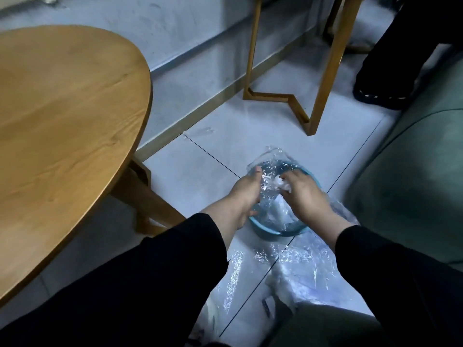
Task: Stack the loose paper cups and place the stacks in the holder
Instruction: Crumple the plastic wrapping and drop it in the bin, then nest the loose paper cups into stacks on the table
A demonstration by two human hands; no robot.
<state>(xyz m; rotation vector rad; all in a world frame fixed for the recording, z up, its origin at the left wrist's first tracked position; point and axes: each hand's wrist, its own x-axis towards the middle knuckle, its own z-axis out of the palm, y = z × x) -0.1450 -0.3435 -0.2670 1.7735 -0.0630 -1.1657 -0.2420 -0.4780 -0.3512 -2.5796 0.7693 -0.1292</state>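
A round blue bin [270, 232] stands on the pale tiled floor, lined with a clear plastic bag [271, 160]. My left hand [244, 194] grips the bag at the bin's left rim. My right hand [304, 194] reaches into the bin from the right, its fingers closed around crumpled clear plastic and something white [281, 182]. No paper cups or cup holder can be made out in this view.
More crumpled clear plastic wrap [298, 261] lies on the floor in front of the bin. A round wooden table [62, 121] fills the left side. Gold metal legs [318, 103] stand behind the bin, a green upholstered seat [413, 171] is at the right, another person's dark shoe [380, 95] beyond.
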